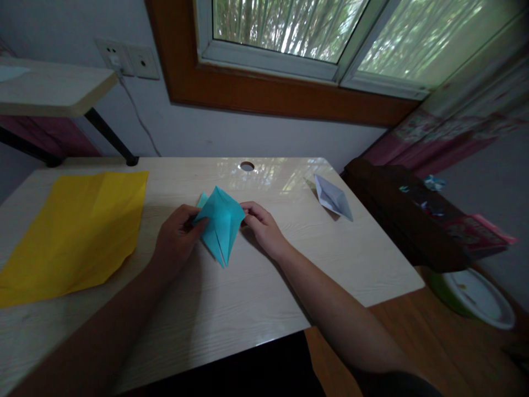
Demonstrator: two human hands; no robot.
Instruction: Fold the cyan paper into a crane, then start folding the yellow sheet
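A yellow sheet lies flat and creased on the left of the desk, well apart from the hands. Next, the left hand comes in from the lower left, forearm stretched across the wood, fingers curled and thumb pressed on the left edge of the teal paper. That paper is a folded, kite-like shape at the middle of the desk, its two long points aimed down toward the person, its lower tips near or on the surface. The right hand reaches in from the lower right, wrist bent inward, fingertips pinching the paper's right corner. Both hands are closed on it, one at each side. Farther right a white folded boat sits near the desk's edge.
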